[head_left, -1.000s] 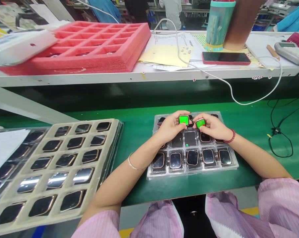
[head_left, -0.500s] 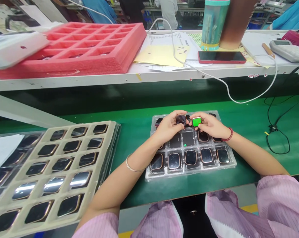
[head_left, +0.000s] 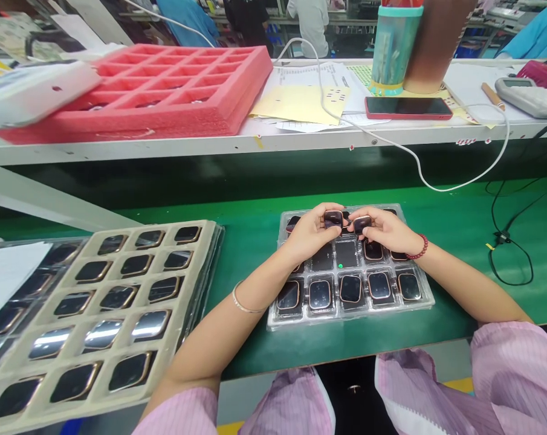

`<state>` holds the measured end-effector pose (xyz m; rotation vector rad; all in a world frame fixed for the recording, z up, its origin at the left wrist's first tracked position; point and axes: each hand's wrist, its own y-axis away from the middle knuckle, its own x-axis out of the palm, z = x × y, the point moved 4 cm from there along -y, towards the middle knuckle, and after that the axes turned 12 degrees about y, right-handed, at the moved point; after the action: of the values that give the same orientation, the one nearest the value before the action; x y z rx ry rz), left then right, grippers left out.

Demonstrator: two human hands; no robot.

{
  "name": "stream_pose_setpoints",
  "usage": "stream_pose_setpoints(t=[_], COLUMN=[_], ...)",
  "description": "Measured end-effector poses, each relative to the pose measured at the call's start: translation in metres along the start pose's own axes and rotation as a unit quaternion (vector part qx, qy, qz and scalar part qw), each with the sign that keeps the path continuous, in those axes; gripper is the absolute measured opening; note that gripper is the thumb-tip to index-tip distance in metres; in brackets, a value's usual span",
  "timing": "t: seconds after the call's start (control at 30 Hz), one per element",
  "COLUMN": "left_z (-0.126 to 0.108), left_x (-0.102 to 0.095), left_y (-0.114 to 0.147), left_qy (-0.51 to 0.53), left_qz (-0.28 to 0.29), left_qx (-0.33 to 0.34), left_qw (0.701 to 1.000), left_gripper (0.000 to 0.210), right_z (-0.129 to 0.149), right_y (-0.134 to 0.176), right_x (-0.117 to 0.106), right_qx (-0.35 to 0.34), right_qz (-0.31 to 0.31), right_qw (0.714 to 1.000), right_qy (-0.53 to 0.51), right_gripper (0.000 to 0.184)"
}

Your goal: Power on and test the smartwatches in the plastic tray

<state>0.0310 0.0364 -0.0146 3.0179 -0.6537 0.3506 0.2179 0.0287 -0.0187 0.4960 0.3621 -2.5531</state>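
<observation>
My left hand (head_left: 310, 231) is closed on a smartwatch (head_left: 333, 219) without a strap, its dark face turned toward me. In my right hand (head_left: 388, 228) a second strapless smartwatch (head_left: 362, 225) is pinched between thumb and fingers; its screen is dark. Both hands are above a clear plastic tray (head_left: 351, 316), side by side and close together. Dark square watches with gold-coloured rims sit in the tray's front row, such as one watch (head_left: 320, 294). Two pockets in the middle row hold no watch, and a green dot (head_left: 340, 266) shows there. My hands hide part of the back row.
A cream tray (head_left: 119, 291) of watches stands on the left, over clear trays. On the shelf above are a pink foam tray (head_left: 237, 115), papers (head_left: 300, 103), a phone (head_left: 409, 108), a teal cup (head_left: 393, 51) and a calculator (head_left: 529, 96). A white cable (head_left: 418, 163) hangs down.
The watch screen in my right hand was lit green and is now dark. Both hands keep their grips in nearly the same place. The whole view has shifted slightly.
</observation>
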Motion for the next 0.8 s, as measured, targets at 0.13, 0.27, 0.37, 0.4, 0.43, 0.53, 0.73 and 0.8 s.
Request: stream_pose_setpoints(t=[0.13, 0.27, 0.37, 0.4, 0.43, 0.53, 0.73, 0.8], left_z=[-0.001, 0.0, 0.001, 0.002, 0.002, 0.003, 0.004, 0.004], left_x=[0.0, 0.0, -0.001, -0.002, -0.002, -0.003, -0.003, -0.004], left_y=[-0.001, -0.001, -0.001, -0.001, -0.001, -0.002, -0.003, -0.004], left_qy=[-0.001, -0.001, -0.007, -0.011, -0.015, -0.018, 0.037, 0.083], left_qz=[0.002, 0.007, 0.005, 0.002, -0.002, -0.01, -0.001, 0.007], left_qx=[0.011, 0.01, 0.012, 0.014, 0.015, 0.012, -0.012, -0.032], left_qw=[1.0, 1.0, 1.0, 1.0, 1.0, 1.0, 0.999, 0.996], left_gripper=[0.03, 0.031, 0.037, 0.038, 0.04, 0.046, 0.066, 0.071], right_z=[0.001, -0.002, -0.001, -0.001, -0.001, -0.002, -0.009, -0.01], right_y=[0.001, 0.001, 0.0, 0.0, 0.0, 0.0, 0.0, -0.001], right_x=[-0.002, -0.002, -0.001, -0.001, 0.0, 0.001, -0.004, -0.005], right_qx=[-0.001, 0.017, -0.011, -0.019, -0.023, -0.019, 0.017, 0.017], right_qz=[0.002, 0.008, -0.003, -0.002, 0.001, 0.01, -0.026, -0.042], right_qw=[1.0, 1.0, 1.0, 1.0, 1.0, 1.0, 0.998, 0.993], right_qy=[0.008, 0.008, -0.005, -0.008, -0.01, -0.012, -0.06, -0.106], right_gripper=[0.038, 0.042, 0.047, 0.047, 0.048, 0.048, 0.067, 0.068])
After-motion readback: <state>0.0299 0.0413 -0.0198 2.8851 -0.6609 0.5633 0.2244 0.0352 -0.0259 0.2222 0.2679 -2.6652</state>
